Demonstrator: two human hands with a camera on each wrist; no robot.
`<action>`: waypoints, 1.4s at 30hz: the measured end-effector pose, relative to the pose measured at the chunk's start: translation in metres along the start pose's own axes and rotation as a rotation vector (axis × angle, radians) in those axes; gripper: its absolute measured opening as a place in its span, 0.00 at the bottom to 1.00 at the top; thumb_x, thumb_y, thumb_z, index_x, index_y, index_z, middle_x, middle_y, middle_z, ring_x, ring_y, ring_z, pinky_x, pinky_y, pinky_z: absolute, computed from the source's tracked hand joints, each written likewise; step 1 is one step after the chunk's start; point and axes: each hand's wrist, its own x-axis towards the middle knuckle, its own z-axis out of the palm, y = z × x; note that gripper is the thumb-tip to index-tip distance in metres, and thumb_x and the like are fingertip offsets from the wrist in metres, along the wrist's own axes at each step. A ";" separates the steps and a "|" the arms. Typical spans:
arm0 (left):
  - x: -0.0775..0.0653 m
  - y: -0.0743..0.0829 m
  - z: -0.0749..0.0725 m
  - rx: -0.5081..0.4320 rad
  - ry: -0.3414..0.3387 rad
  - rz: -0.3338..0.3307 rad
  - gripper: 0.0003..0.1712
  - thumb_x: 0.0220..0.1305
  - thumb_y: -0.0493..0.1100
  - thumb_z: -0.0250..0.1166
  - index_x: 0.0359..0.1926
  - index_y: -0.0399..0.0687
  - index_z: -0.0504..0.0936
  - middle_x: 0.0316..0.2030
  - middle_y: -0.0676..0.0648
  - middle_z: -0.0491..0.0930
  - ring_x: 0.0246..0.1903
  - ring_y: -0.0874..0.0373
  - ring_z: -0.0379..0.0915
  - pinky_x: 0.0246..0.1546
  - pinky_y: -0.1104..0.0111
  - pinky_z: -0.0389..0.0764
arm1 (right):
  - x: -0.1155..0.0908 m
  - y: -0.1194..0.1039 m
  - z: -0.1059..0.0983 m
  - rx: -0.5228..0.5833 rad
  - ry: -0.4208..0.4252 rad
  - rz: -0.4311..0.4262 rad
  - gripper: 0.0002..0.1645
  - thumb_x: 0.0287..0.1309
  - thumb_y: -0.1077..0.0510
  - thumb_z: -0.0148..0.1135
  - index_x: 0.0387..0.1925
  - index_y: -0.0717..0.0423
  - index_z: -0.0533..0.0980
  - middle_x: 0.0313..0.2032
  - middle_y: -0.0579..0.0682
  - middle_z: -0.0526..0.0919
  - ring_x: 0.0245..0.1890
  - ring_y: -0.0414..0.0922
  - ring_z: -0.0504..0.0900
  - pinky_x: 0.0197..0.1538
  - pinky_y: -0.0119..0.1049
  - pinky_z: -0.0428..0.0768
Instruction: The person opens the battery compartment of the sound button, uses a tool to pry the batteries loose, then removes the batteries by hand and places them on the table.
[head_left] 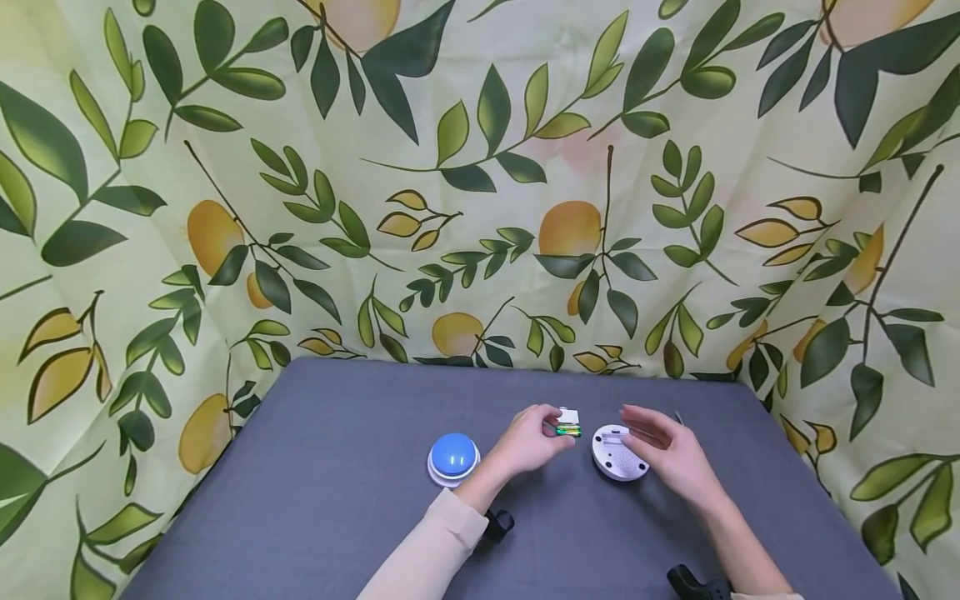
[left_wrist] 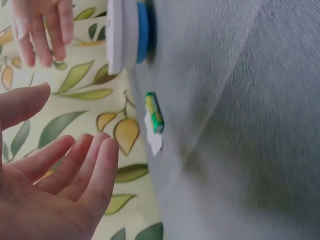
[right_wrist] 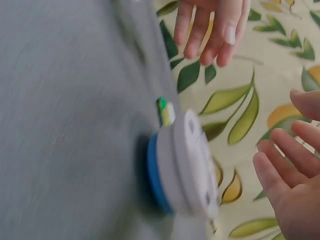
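Note:
My left hand (head_left: 534,440) hovers over the table with its fingers loosely bent and apart, holding nothing. Just beyond its fingertips, a green and yellow battery (left_wrist: 154,113) lies on the cloth beside a small white cover (head_left: 570,415). To the right, a round white push-button light (head_left: 619,460) rests upside down, its blue dome (right_wrist: 158,175) against the table and its battery compartment facing up. Over the right edge of this light hangs my right hand (head_left: 671,454), also empty, fingers extended and thumb spread; in the right wrist view it is apart from the light.
A second round device with a blue dome (head_left: 453,455) stands upright left of my left forearm. A thin grey rod (head_left: 678,417) shows behind my right hand. Leaf-patterned fabric (head_left: 480,250) rises behind the grey table (head_left: 337,467).

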 end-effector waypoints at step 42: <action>-0.098 -0.069 -0.105 0.051 0.263 0.062 0.19 0.63 0.36 0.71 0.55 0.43 0.81 0.50 0.43 0.80 0.51 0.45 0.76 0.54 0.51 0.79 | 0.024 -0.039 0.148 0.165 -0.229 -0.132 0.23 0.62 0.61 0.70 0.56 0.66 0.78 0.51 0.66 0.82 0.51 0.60 0.83 0.56 0.46 0.81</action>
